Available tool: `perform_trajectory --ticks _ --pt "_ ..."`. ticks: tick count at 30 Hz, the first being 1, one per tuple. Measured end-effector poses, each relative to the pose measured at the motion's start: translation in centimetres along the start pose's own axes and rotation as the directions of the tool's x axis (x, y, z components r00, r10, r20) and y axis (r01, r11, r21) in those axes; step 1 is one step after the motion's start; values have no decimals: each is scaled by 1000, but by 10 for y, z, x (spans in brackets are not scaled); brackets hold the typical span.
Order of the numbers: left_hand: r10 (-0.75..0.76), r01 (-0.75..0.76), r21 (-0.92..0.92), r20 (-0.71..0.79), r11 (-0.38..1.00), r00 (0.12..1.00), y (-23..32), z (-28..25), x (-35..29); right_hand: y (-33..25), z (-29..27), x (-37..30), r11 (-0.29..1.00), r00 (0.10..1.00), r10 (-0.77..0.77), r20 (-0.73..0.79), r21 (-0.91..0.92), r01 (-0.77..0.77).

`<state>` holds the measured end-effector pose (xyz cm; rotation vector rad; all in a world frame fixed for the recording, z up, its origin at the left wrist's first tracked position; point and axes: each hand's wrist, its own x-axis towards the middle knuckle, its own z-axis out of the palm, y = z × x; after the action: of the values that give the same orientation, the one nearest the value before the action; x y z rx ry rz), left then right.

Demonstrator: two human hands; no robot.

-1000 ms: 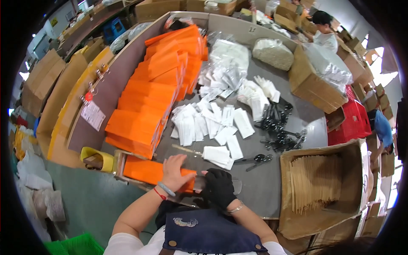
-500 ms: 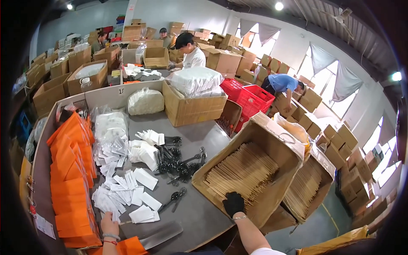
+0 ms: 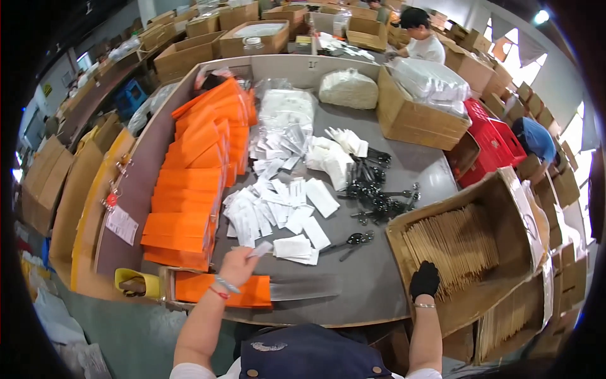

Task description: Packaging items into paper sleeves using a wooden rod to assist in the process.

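Observation:
My left hand (image 3: 237, 266) is closed on a small white paper packet (image 3: 261, 249), lifted just in front of a loose pile of similar white packets (image 3: 255, 211). Below that hand lies an orange pouch (image 3: 192, 287) with a clear strip (image 3: 306, 287) stretching to its right. My right hand (image 3: 425, 281), in a black glove, rests at the near edge of thin tan strips (image 3: 451, 246) packed on edge in a cardboard box (image 3: 508, 189). Its fingers look drawn together; what they grip is hidden. Black plastic spoons (image 3: 372, 192) lie heaped beside folded white napkins (image 3: 331, 167).
Overlapping orange pouches (image 3: 183, 218) line the table's left wall. Clear bags of white items (image 3: 287, 114) sit behind the packets. A carton (image 3: 420, 123) of wrapped packs and a red crate (image 3: 492, 136) stand far right. A co-worker (image 3: 423, 41) is across the table.
The view has swung left. My left hand has risen from the packet pile with one packet in its fingers. My gloved right hand stays at the tan strips.

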<state>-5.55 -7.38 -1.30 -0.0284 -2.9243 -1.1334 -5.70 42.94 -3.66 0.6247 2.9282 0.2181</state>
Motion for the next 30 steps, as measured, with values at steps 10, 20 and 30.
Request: perform_trajectory --ticks 10,20,30 --pt "262 -270 310 68 912 963 -32 67 19 -7 13 -2 943 980 55 -190 332 11" --pt "259 -246 171 -58 954 964 9 67 36 -32 27 -20 474 826 240 -511 804 359" --pt "322 -302 227 -55 926 945 14 64 27 -148 -21 2 656 787 -571 -234 447 609"
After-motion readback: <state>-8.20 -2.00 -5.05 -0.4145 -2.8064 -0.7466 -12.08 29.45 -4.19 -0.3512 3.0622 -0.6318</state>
